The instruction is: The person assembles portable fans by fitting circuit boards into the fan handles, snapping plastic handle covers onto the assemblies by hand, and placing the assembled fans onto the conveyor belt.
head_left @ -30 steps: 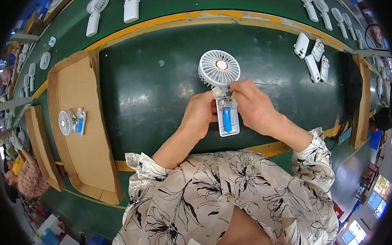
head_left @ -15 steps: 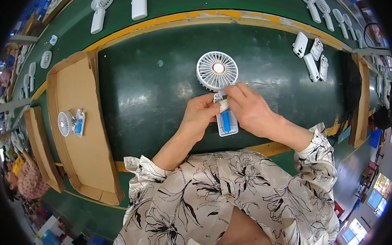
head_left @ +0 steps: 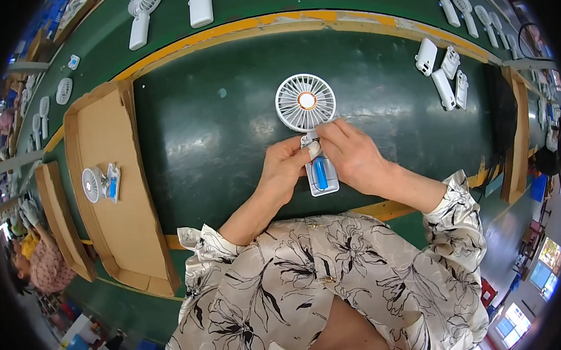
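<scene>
A white handheld fan (head_left: pixel 305 102) with a round grille and an orange ring lies on the green table in front of me. Its handle is uncovered and shows a blue cylindrical battery (head_left: pixel 320 173) in the white shell. My left hand (head_left: pixel 286 166) pinches the handle's upper part from the left, a white covering on its thumb tip. From the right, my right hand (head_left: pixel 353 154) has its fingertips pressed together at the neck, just below the grille. Whatever small part lies under those fingertips is hidden.
At left, a cardboard tray (head_left: pixel 123 232) holds another uncovered fan (head_left: pixel 94 184). Several white handle casings (head_left: pixel 442 89) lie at the right. Beyond the yellow strip (head_left: pixel 249 27), finished-looking fans (head_left: pixel 139 21) rest on a green surface. A co-worker (head_left: pixel 46 263) sits at far left.
Both hands stay at the fan's neck, with only slight finger movement. The whole view has shifted a little, and the fan appears slightly further left.
</scene>
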`<action>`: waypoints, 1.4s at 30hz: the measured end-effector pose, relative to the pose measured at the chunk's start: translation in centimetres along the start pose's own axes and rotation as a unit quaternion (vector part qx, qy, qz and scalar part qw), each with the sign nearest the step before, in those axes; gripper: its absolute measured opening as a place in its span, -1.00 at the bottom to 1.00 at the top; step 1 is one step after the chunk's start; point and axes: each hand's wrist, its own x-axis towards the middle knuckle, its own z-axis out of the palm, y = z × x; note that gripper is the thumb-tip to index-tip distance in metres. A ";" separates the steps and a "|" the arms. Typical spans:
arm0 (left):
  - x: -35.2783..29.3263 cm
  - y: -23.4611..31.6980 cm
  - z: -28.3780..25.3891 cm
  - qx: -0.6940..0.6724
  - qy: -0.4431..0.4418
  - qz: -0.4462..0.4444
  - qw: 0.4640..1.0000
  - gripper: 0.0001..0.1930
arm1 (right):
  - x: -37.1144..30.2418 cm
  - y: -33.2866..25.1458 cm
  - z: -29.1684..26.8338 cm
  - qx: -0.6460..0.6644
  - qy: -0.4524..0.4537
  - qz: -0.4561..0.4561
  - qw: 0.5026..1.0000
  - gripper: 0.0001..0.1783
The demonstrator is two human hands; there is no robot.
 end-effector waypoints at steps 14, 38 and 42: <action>0.3 0.4 -0.1 -0.019 0.006 -0.038 0.999 -0.77 | -0.3 0.4 0.4 0.001 0.031 0.003 1.000 -0.77; 0.9 0.8 -0.3 -0.037 -0.029 -0.058 0.997 -0.75 | -0.6 0.9 0.8 0.068 0.070 0.022 0.995 -0.79; 0.9 0.8 -0.2 0.025 0.007 -0.041 0.999 -0.73 | -0.4 1.1 0.5 0.121 0.085 0.068 0.987 -0.87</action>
